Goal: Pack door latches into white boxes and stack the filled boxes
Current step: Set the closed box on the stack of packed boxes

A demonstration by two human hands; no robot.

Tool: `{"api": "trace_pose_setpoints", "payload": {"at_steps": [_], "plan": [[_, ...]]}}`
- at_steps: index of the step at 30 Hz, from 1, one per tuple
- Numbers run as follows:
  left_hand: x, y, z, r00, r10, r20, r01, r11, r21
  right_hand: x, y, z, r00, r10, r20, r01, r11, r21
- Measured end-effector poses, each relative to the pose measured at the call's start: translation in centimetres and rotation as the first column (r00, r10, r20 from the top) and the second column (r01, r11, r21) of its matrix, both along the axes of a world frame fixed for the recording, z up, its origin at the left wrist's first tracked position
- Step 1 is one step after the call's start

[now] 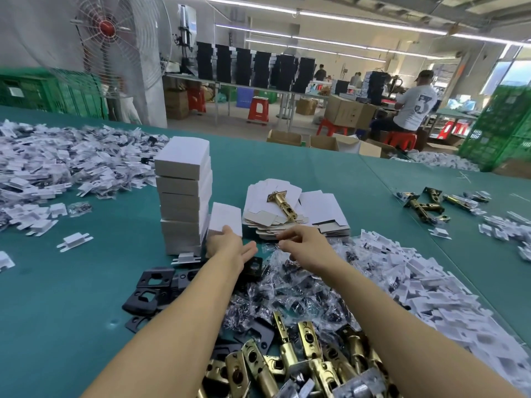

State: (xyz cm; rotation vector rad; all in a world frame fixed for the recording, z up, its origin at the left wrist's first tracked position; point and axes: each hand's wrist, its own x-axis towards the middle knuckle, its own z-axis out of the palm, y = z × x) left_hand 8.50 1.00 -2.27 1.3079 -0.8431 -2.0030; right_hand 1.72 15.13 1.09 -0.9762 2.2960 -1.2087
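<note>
- Left hand (230,245): fingers straight, touching a single white box (225,218) just beside the stacked boxes (184,196).
- Right hand (306,244): fingers curled over the bagged screws (287,285) (whether it holds anything cannot be told).
- Door latches (301,363): heaped on the tabletop (71,311), cut off at the lower edge.
- Black plates (149,288): partly hidden by the left forearm.

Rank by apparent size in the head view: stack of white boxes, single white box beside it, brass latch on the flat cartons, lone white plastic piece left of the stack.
1. stack of white boxes
2. single white box
3. brass latch and white plastic piece: about alike, so unranked
</note>
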Motion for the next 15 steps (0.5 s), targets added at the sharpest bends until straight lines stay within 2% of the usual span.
{"api": "trace_pose_setpoints", "payload": {"at_steps": [5,9,12,15], "plan": [[0.9,-0.5,-0.5,0.998,-0.046,0.037,0.047,0.998,-0.029,-0.2,-0.1,-0.2,1.0,-0.003,-0.01,0.003,1.0,0.017],[2.1,-0.3,-0.9,0.998,-0.002,0.067,0.002,1.0,-0.01,-0.5,-0.9,-0.4,0.999,-0.013,-0.049,0.015,0.998,0.057],[2.0,0.0,-1.2,0.992,0.029,0.12,-0.011,0.99,-0.142,-0.8,-1.5,-0.7,0.997,-0.041,-0.069,0.047,0.996,0.078],[1.3,0.5,-1.0,0.989,-0.049,0.143,0.095,0.939,-0.332,-1.5,-1.8,-1.1,0.992,-0.071,-0.104,0.08,0.993,0.086]]}}
